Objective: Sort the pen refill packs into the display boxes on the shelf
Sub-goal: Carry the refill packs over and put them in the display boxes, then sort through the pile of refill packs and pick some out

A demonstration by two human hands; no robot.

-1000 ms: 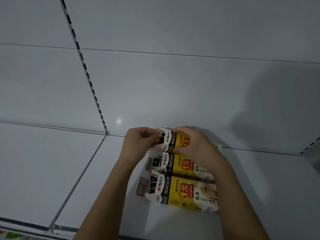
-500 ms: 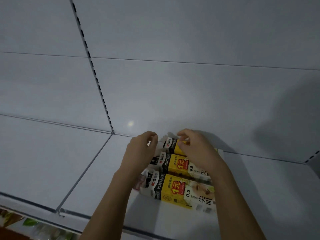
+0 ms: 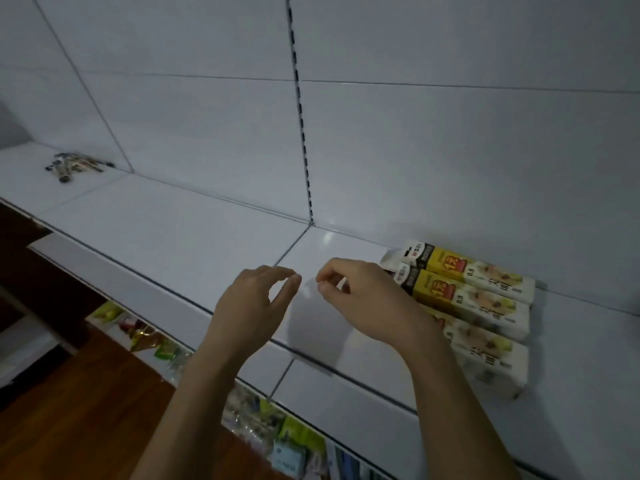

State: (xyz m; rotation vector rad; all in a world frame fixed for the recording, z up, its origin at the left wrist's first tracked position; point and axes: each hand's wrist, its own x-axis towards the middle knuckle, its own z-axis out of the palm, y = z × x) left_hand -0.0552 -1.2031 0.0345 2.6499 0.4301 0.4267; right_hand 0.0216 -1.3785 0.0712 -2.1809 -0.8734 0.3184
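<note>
Three yellow, black and white display boxes (image 3: 474, 292) lie side by side on the white shelf (image 3: 194, 237), at the right against the back wall. My right hand (image 3: 363, 299) hovers just left of them, fingers curled and apart, holding nothing. My left hand (image 3: 252, 306) hangs beside it over the bare shelf, fingers loosely spread and empty. A small pile of pen refill packs (image 3: 74, 166) lies far off at the shelf's left end, near the wall.
A slotted upright (image 3: 301, 126) runs down the back wall to the shelf joint. Below the shelf's front edge, a lower level holds colourful packaged goods (image 3: 291, 441). Wooden floor (image 3: 86, 410) shows at the lower left.
Both hands have let go of the display boxes and drawn back to the left. The view has swung left, so the boxes now sit at the right and the far pile shows.
</note>
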